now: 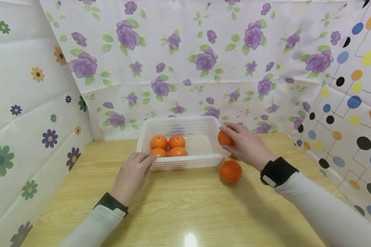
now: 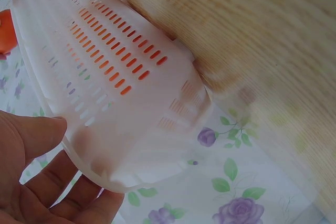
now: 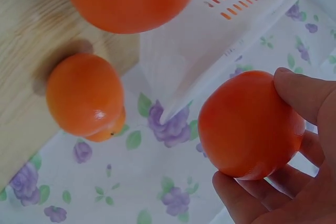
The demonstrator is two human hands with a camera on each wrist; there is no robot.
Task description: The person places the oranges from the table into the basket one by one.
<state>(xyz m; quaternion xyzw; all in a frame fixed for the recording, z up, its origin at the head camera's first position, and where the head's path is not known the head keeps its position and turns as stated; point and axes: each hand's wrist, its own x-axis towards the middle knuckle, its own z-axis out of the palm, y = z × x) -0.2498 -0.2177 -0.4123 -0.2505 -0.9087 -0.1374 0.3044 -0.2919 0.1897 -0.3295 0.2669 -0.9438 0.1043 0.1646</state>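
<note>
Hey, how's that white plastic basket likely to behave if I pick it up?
The basket itself is probably light for its size, since its walls look thin and slotted. That translucent plastic may flex slightly where the left hand pinches its edge. Lifted, it could dip toward the left, where the four orange fruits sit.

At least seven orange fruits (image 1: pixel 231 171), one basket (image 1: pixel 188 163), one table (image 1: pixel 173 202), two wristbands (image 1: pixel 280 169) and two sleeves (image 1: pixel 321 206) show.
</note>
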